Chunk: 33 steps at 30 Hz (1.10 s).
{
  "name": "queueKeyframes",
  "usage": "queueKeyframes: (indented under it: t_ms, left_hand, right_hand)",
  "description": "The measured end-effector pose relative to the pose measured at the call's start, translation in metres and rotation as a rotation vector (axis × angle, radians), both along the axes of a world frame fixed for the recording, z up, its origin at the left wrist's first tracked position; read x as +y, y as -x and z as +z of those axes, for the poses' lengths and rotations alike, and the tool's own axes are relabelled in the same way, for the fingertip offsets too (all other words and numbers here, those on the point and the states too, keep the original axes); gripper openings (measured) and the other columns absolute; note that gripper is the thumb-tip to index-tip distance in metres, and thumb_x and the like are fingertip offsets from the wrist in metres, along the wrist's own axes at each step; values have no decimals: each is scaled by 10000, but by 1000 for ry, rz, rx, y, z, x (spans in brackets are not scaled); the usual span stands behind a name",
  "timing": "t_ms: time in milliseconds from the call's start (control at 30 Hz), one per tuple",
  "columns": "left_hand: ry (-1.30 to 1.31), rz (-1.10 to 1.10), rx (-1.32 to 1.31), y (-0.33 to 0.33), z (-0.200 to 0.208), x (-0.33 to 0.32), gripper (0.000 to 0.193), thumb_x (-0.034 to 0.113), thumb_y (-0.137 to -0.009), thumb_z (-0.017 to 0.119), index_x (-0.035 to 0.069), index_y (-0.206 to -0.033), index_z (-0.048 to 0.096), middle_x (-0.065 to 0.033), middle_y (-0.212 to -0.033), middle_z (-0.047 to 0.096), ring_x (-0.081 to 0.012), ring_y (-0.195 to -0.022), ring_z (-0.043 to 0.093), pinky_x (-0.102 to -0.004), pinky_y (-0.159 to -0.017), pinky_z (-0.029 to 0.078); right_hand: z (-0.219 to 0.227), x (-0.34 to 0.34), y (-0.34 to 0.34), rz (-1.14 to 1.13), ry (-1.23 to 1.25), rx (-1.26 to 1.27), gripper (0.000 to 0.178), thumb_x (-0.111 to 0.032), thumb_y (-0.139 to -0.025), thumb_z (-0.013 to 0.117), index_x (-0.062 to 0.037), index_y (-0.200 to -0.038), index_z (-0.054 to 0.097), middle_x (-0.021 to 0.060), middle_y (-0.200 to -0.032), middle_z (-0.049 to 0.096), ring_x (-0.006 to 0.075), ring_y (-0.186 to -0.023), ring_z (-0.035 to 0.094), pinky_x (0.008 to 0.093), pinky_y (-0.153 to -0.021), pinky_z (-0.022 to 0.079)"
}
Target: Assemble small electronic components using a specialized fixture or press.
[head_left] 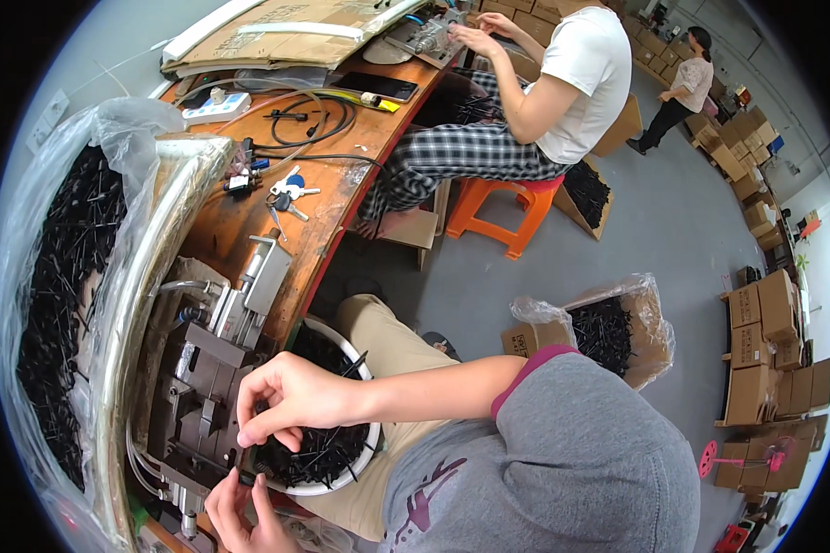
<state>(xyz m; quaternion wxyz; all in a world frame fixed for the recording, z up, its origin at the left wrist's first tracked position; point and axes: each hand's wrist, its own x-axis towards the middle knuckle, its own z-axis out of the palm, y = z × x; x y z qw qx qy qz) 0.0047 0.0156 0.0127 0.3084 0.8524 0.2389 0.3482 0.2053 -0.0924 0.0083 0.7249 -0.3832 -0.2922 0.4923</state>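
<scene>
While the right hand (281, 396) pinches its fingers together over the white bowl (371, 442) of black pins (318, 452) on the lap, the left hand (240, 507) closes on one small black piece (246, 477) beside the metal fixture (203, 387) on the table (221, 230), so loading seems in hand and careful aligning is needed.

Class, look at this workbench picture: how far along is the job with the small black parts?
Done: cannot be counted; no finished pile is clearly visible. In hand: the right hand pinches over the white bowl of black parts, and the left hand holds one small black piece by the metal jig. Left: the bowl looks well filled, and a big bag of black parts waits at the bench's left.
</scene>
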Motion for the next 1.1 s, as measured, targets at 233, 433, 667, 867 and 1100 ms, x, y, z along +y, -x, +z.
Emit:
queueKeyframes:
  t_ms: [233, 433, 667, 867, 1100]
  left_hand:
    - [-115, 29, 72, -20, -3, -1, 297, -81, -827, 729, -45, -1120, 699, -167, -1301, 638, -243, -1075, 662, -327, -849, 561]
    - [-185, 85, 216, -40, -5, -1, 277, -3, -782, 779, 3, -1051, 712, -125, -1319, 663, -286, -1110, 684, -356, -925, 539]
    - [-361, 145, 259, -41, -7, 6, 256, 72, -733, 809, 49, -974, 726, -80, -1268, 694, -232, -778, 705, -318, -699, 560]
    - [-311, 134, 271, -43, -4, 10, 244, 85, -729, 813, 50, -956, 730, -60, -1259, 700, -221, -682, 685, -311, -637, 550]
    - [-327, 86, 301, -40, -3, 14, 264, 76, -736, 787, 12, -985, 729, -129, -1270, 685, -202, -639, 686, -300, -622, 553]
  right_hand:
    - [11, -1, -12, -18, -87, 113, 250, -141, -1000, 606, 59, -1139, 664, 177, -1078, 704, 239, -917, 728, 323, -745, 599]
    - [21, -7, -22, -86, -99, -6, 314, -99, -1024, 536, 93, -1263, 604, 214, -1236, 653, 287, -1083, 697, 349, -843, 605]
    - [18, -4, -19, -133, -220, -160, 381, 132, -877, 617, 58, -1224, 478, 328, -1434, 440, 381, -1087, 687, 350, -807, 638]
    - [22, -1, -17, -65, -207, -395, 346, 133, -708, 798, 40, -1009, 653, 294, -1400, 495, 304, -1007, 722, 345, -792, 624]
    - [21, 12, -13, -231, -126, -1062, 320, 8, -683, 858, -5, -983, 749, 163, -1238, 656, 210, -970, 694, 319, -803, 586]
